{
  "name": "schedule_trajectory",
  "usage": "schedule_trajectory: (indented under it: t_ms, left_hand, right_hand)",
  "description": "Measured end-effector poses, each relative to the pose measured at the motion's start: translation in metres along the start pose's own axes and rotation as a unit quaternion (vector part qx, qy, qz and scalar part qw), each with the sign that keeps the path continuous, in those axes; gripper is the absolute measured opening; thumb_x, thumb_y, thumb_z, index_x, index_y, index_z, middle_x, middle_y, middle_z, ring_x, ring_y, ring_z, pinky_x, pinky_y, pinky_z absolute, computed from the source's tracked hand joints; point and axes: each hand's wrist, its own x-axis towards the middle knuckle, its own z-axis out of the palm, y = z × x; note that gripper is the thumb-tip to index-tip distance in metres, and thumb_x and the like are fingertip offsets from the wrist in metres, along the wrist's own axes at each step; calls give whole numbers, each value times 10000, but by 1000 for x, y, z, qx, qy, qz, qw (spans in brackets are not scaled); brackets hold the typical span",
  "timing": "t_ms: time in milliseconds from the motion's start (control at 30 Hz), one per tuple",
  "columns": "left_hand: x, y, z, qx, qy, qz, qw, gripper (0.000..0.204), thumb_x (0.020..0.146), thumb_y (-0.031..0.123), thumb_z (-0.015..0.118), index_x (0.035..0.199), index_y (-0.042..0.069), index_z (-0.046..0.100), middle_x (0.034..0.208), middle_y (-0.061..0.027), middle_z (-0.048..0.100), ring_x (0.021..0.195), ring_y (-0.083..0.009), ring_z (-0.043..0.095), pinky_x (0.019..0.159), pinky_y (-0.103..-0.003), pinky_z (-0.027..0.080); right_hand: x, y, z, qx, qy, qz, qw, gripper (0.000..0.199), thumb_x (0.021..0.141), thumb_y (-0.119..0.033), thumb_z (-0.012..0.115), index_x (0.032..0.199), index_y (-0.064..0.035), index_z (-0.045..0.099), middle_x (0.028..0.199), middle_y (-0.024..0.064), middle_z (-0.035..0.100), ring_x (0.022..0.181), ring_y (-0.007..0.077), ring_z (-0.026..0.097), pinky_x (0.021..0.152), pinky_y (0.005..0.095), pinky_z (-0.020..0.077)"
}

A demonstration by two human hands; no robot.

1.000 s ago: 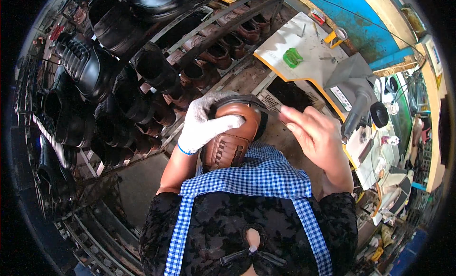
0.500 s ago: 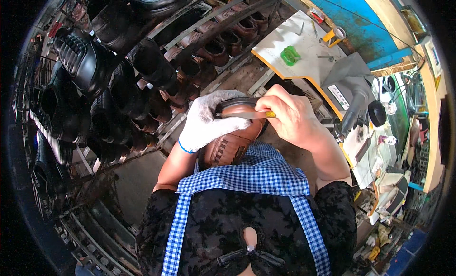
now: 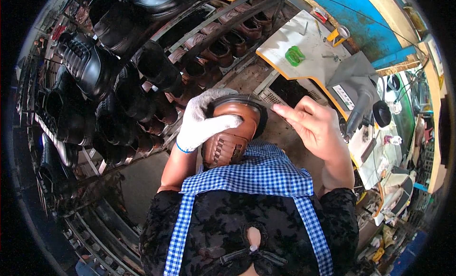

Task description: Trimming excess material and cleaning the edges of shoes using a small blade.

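Observation:
A brown leather shoe (image 3: 236,131) with a dark sole edge is held up in front of my blue checked apron, its toe pointing away from me. My left hand (image 3: 205,121), in a white knitted glove, is closed round the shoe's left side, the thumb lying across the toe. My bare right hand (image 3: 311,124) is to the right of the toe, index finger stretched toward the sole edge and the other fingers curled. It pinches a thin-bladed knife (image 3: 264,103), seen nearly edge-on against the sole edge; its handle is hidden by the fingers.
Racks of black shoes (image 3: 88,62) and brown shoes (image 3: 216,50) stand at the left and far side. A white worktable (image 3: 280,43) at far right carries a green object (image 3: 294,55), a yellow tape roll (image 3: 338,36) and small tools. Beside it is a grey machine (image 3: 354,79).
My right hand has moved right and slightly down, away from the toe. The knife's flat blade, earlier lying across the toe, now shows only as a thin line. My left hand keeps its hold.

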Motion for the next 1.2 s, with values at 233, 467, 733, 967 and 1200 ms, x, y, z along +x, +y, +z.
schedule_trajectory:
  t_ms: [233,467,733,967,1200]
  left_hand:
    - [2,-3,0,-11,3,-3,1000,593,631,115,835,1156,-39,606,1128,-133,662,1050,-209,621,952,-350,471]
    - [1,-5,-1,1,4,11,1000,593,634,121,839,1156,-37,606,1123,-135,664,1048,-212,623,951,-351,472]
    - [0,-5,-1,-18,6,-1,1000,571,642,124,836,1141,-40,614,1117,-136,665,1037,-210,627,943,-346,477]
    - [-3,1,3,-27,-4,11,1000,578,657,130,866,1152,-38,620,1053,-96,687,978,-151,632,914,-303,486]
    - [-4,0,2,-2,2,11,1000,595,650,142,873,1155,-40,619,1053,-99,688,977,-151,632,915,-300,484]
  right_hand:
    - [-3,-7,4,-14,1,12,1000,354,812,3,687,1138,-134,706,706,67,509,524,174,492,472,293,384]
    - [2,-6,-1,107,-62,20,992,317,839,31,649,1130,-85,701,720,63,536,577,150,498,513,269,375]
    - [3,-4,4,51,2,31,998,313,825,-2,678,1118,-110,709,689,64,511,544,159,491,494,281,380]
    - [-1,-11,-2,-5,-4,10,1000,318,790,12,699,1082,-110,730,668,50,502,538,148,486,481,271,367]
    - [-5,-21,-3,-69,51,3,996,358,757,27,722,1077,-133,734,661,49,490,538,161,494,481,283,379]
